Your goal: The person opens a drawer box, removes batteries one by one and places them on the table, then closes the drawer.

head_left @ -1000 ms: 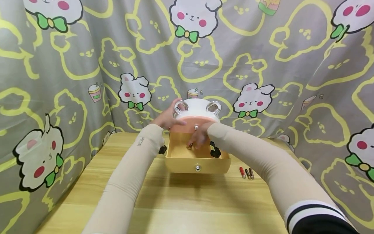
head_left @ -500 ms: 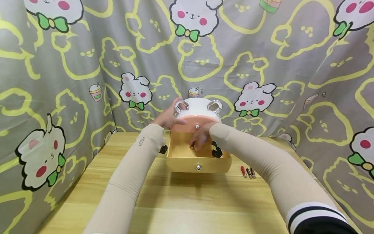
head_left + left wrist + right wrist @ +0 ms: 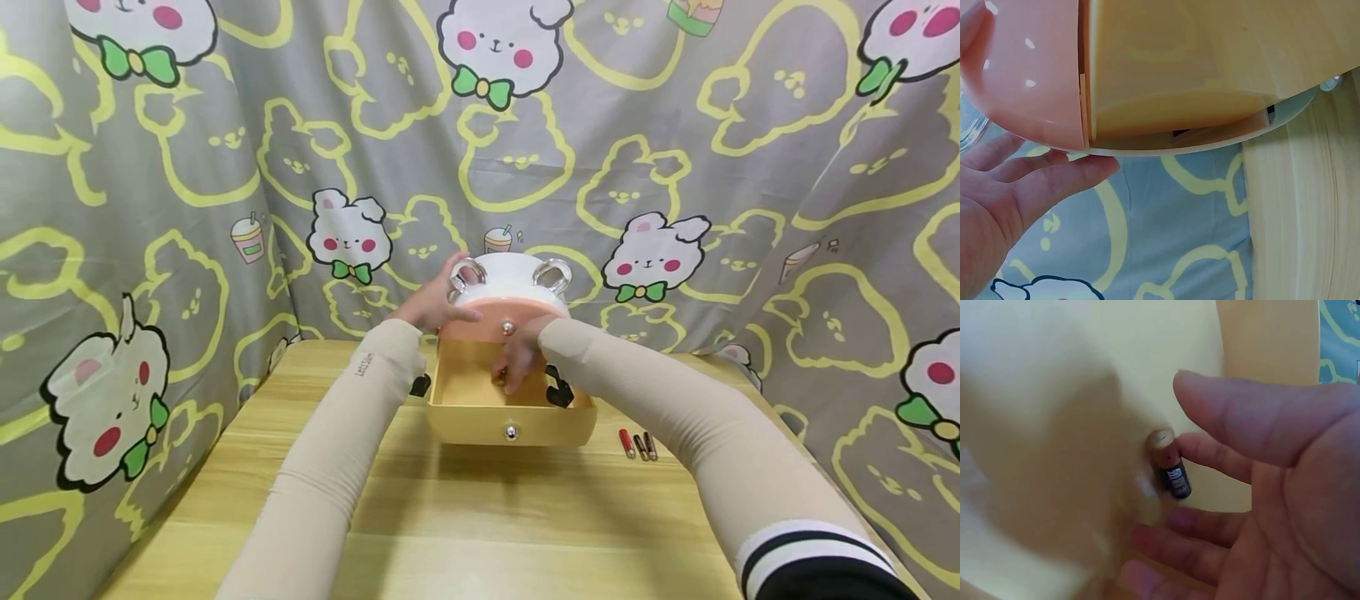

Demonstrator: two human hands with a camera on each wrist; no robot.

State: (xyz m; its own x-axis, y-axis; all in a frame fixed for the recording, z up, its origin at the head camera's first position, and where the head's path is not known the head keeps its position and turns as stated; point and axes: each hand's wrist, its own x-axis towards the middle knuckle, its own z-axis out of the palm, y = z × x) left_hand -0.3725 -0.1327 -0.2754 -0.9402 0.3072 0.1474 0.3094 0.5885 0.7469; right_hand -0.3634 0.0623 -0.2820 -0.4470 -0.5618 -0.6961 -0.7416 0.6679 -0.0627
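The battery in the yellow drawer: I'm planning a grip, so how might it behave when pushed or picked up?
The battery is probably stiff, since its body looks straight and solid. It could well roll if nudged, being cylindrical. It may also slide a little, as the yellow drawer looks smooth inside.

Left arm (image 3: pixel 333 454) stretched forward, left hand (image 3: pixel 435 303) spread with fingers (image 3: pixel 1066 180) nearly straight, right arm (image 3: pixel 675 400) angled inward, right hand (image 3: pixel 521 357) hung lower, thumb (image 3: pixel 1235 411) parted from loosely bent fingers.
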